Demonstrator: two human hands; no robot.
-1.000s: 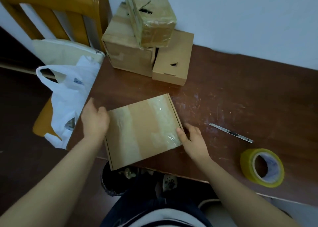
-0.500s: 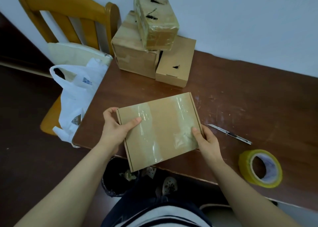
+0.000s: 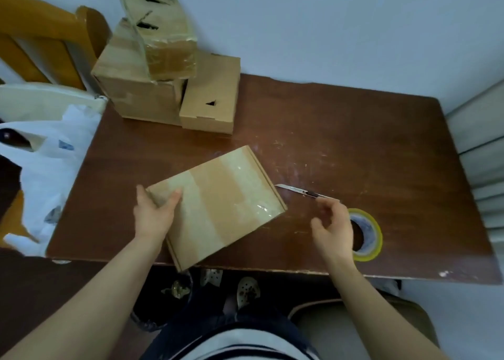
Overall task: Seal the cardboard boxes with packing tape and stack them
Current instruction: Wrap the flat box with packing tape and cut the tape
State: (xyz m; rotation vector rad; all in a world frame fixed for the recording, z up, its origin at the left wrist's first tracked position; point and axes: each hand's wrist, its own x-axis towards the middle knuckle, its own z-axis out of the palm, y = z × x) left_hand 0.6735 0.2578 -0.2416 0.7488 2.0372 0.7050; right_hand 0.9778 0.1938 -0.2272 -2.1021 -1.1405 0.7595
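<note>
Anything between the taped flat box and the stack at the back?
Nothing visible. Only bare table lies between the flat box, gripped by the left hand, and the stack. The knife and tape roll sit off to the right.

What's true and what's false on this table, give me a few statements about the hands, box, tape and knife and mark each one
1. The left hand grips the box by its left corner. True.
2. The right hand rests on the box. False: it is off the box, near the tape.
3. The knife lies on the table, right of the box. True.
4. The box tops the stack. False: it is at the table's front edge, apart from the stack.
</note>
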